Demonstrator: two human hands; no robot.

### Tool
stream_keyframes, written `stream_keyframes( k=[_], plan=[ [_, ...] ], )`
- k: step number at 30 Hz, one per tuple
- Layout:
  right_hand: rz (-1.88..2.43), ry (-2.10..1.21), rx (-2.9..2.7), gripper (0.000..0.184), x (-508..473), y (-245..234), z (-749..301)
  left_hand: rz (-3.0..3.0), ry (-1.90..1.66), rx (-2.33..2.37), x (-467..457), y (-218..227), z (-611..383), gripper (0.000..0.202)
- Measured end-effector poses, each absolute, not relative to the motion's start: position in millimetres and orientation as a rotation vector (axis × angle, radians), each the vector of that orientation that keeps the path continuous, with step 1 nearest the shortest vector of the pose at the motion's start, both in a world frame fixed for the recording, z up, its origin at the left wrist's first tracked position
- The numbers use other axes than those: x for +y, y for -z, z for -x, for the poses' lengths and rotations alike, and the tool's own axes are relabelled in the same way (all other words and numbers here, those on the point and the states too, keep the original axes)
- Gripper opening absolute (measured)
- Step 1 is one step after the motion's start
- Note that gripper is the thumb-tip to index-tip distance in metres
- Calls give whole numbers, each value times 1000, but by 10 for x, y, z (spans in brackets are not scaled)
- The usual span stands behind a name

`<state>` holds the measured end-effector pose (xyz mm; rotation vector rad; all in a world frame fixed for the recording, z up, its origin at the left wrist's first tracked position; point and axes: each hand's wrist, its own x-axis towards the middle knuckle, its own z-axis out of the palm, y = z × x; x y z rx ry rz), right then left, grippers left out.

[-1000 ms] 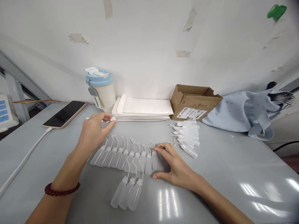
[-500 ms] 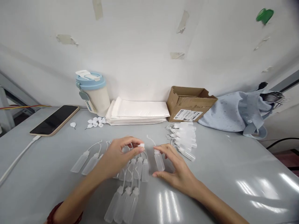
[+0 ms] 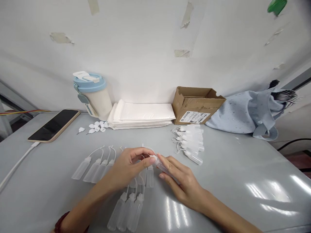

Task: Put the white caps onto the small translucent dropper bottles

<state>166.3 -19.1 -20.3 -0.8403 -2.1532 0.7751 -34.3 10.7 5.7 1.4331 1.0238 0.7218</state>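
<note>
My right hand [image 3: 183, 181] is closed around a small translucent squeeze bottle [image 3: 163, 167], tilted with its neck toward my left hand. Between the thumb and fingers of my left hand [image 3: 128, 164] is a small white cap [image 3: 153, 158], right at the bottle's neck; whether it is seated there I cannot tell. Under and beside my left forearm lie more squeeze bottles with thin tethers, some to the left [image 3: 81, 168] and several in front [image 3: 135, 212]. To the right, a row of squeeze bottles [image 3: 193, 157] lies on the table.
White needle-tipped caps [image 3: 97, 126] lie near a blue-lidded cup [image 3: 98, 97]. A stack of white padded envelopes [image 3: 145, 111], a cardboard box [image 3: 198, 108] and a light blue cloth bag [image 3: 239, 111] stand along the wall. A phone [image 3: 54, 124] with a charging cable [image 3: 18, 165] lies left.
My left hand has moved right with the cap, and my right hand has tilted the bottle toward it. Cap and bottle neck, apart before, are now together. The view has shifted slightly.
</note>
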Motion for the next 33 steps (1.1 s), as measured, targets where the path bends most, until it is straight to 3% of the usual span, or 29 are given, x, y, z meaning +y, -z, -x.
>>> stream_keyframes(
  k=[8,17,24,33],
  plan=[
    [821,-457,-2243,51,-163,262,-1669,-1418,-694,1014,106,-23,324,16],
    [1074,-453,-2082,17,-280,291,-1637,-1308,-788,956,72,-6,300,11],
    [1022,-397,-2075,24,-291,328,-1600,-1290,-817,982,52,11,262,11],
    [1101,-805,-1958,22,-286,231,-1599,-1385,-723,922,107,-26,341,13]
  ],
)
